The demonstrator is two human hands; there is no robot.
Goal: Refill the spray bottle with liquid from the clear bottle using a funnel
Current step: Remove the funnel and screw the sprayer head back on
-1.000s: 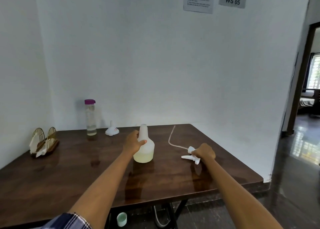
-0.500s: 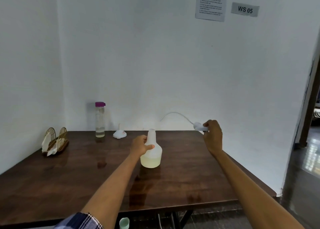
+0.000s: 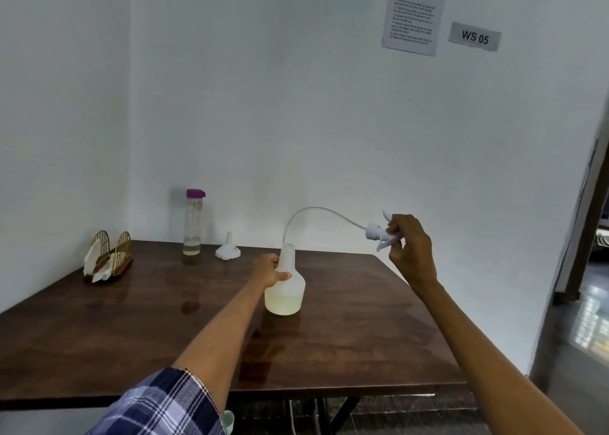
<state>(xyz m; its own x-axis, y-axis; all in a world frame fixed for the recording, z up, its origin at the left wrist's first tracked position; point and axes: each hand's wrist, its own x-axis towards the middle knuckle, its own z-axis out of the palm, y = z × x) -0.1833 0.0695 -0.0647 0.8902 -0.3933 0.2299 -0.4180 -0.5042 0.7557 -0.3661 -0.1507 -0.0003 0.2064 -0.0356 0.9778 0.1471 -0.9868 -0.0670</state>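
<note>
Surface: dark wooden table against white walls
Left hand: fingers wrapped round spray bottle neck
Right hand: fingers pinched spray head — dip tube over bottle mouth
Risk: springy tube could flick drips

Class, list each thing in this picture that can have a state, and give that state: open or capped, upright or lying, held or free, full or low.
spray bottle: upright on the table, neck open, low pale liquid.
spray head: off the bottle, held in the air, tube end at the neck.
clear bottle: upright, capped, nearly empty.
funnel: mouth down, untouched.
left hand: grips the spray bottle.
right hand: holds the spray head.
</note>
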